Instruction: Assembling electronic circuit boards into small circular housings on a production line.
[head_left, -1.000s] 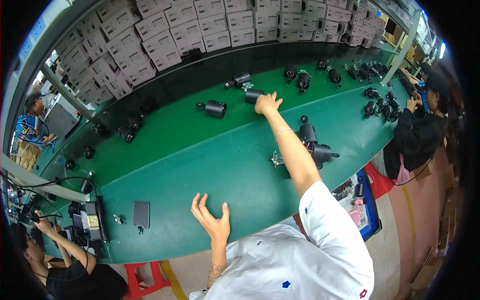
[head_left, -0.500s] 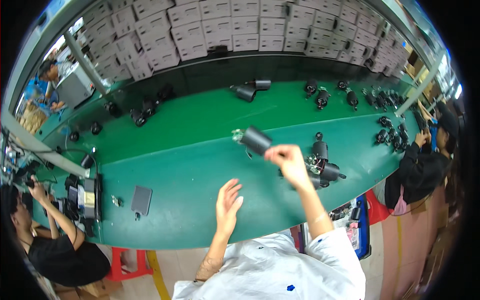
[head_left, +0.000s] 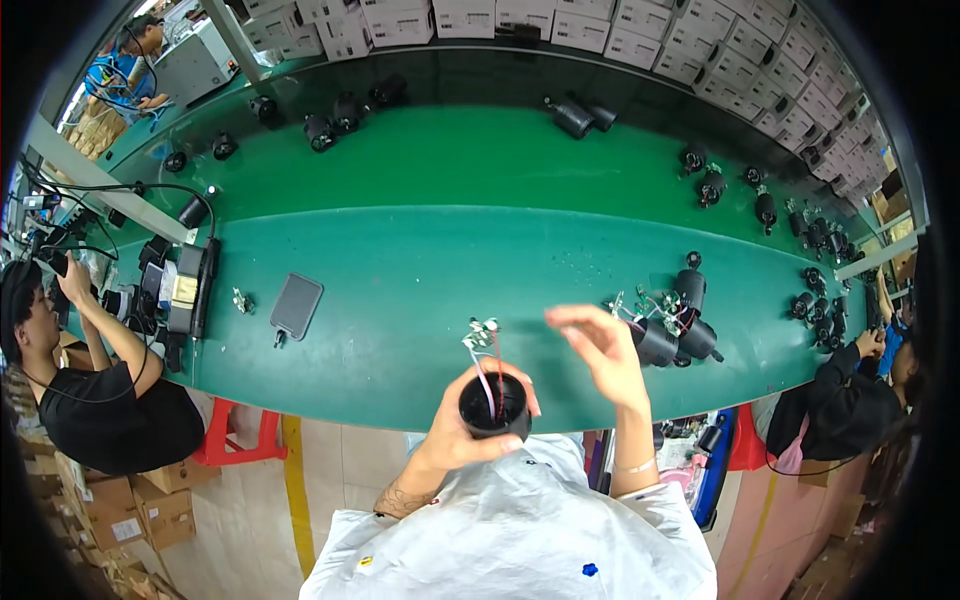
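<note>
While my left hand (head_left: 450, 430) wraps around a black cylindrical housing (head_left: 512, 405) over the near edge of the table (head_left: 400, 300), a wired circuit board (head_left: 480, 334) jutting out, my empty right hand (head_left: 608, 362) hovers above the table, thumb spread wide.

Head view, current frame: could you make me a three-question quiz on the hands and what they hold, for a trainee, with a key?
1. Which hand holds the black cylinder?
2. True or false: the right hand grips a second cylinder.
3. What runs from inside the held cylinder up toward the small circuit board? A) a metal chain; B) thin wires; C) a wide green hose.

Key:
1. The left hand.
2. False; the right hand is open and empty, held beside the cylinder without touching it.
3. B.
</note>
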